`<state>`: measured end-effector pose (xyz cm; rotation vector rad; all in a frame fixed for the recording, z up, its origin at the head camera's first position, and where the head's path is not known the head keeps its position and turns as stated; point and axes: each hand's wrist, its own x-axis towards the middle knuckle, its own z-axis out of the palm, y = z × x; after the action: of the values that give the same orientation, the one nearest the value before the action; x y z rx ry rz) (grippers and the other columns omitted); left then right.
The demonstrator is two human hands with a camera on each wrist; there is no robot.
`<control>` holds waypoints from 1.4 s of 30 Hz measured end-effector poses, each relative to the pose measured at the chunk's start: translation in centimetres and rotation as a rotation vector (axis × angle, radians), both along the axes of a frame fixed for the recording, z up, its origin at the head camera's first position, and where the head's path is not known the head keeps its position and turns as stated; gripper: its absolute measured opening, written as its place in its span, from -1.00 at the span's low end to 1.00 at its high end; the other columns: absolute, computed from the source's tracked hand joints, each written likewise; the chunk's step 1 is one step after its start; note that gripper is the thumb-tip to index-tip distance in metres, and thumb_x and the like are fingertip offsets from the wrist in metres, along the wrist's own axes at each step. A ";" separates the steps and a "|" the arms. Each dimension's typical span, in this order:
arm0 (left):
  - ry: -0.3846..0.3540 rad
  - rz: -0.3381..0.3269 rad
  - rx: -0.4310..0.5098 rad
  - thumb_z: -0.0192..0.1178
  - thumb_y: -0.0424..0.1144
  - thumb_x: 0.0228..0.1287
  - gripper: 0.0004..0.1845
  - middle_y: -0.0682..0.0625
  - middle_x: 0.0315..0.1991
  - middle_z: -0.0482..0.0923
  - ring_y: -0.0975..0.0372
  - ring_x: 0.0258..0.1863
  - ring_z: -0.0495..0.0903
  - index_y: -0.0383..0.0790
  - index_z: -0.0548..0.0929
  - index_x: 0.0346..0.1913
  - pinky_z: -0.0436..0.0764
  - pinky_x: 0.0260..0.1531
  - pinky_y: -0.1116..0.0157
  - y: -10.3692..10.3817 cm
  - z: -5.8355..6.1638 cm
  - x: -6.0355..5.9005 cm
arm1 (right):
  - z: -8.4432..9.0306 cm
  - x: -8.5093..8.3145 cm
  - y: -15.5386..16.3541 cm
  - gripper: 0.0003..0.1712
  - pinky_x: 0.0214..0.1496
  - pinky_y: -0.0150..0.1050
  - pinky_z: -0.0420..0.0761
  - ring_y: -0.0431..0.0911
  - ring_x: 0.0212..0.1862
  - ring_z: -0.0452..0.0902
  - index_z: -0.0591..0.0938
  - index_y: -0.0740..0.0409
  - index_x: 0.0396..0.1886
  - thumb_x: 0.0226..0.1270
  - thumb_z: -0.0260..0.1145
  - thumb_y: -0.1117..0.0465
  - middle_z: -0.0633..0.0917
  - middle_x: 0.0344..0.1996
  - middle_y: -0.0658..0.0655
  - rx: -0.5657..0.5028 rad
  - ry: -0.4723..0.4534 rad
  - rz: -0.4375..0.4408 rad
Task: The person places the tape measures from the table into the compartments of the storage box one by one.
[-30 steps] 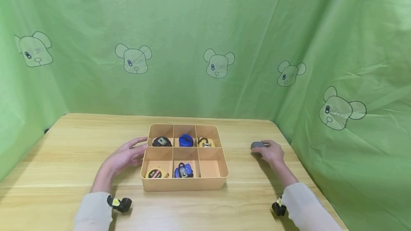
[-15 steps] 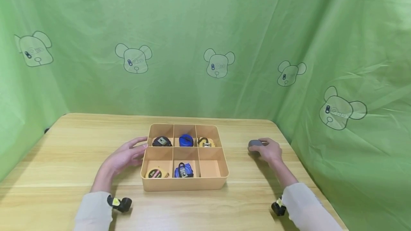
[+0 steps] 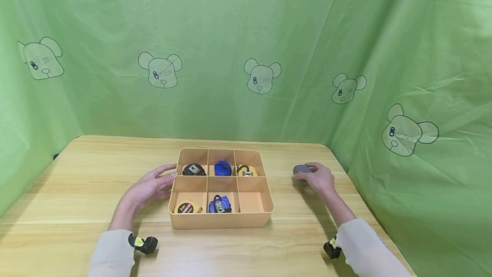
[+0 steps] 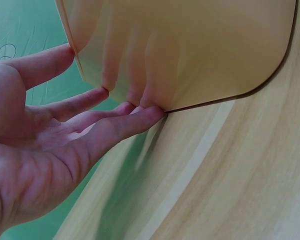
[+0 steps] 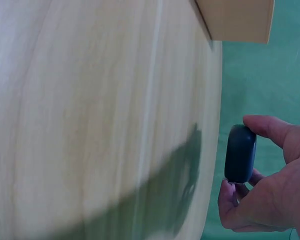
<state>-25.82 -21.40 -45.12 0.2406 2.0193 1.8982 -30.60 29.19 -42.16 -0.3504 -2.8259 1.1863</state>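
Observation:
A tan divided box stands on the table with tape measures in its compartments. The back row has a black one, a blue one and a yellow one; the front row has a yellow one marked 2m and a blue one with a black strap. The front right compartment is bare. Straight fingertips of my left hand touch the box's left wall. To the right of the box, my right hand pinches a dark grey rounded tape measure between thumb and fingers, above the table.
The wooden table extends around the box on all sides. A green curtain with bear outlines hangs behind it and along the right. Dark wrist cameras sit at both cuffs.
My right hand has moved a little left and away from me, carrying the grey tape measure towards the box. The left hand and the box have stayed in place.

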 end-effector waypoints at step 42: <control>0.010 -0.017 0.003 0.03 -0.04 0.58 -0.23 -0.37 0.51 0.21 -0.27 0.51 0.18 -0.25 -0.06 0.62 0.28 0.48 -0.18 -0.1 0.0 0.0 | 3.7 1.1 -4.3 -0.13 0.25 0.09 0.57 0.24 0.26 0.49 0.49 0.17 0.39 0.09 0.56 0.00 0.56 0.31 0.34 -0.046 0.027 0.131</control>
<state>-25.79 -21.49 -45.11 0.2673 2.0150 1.8937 -29.54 24.89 -38.49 -0.1527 -2.8408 1.2715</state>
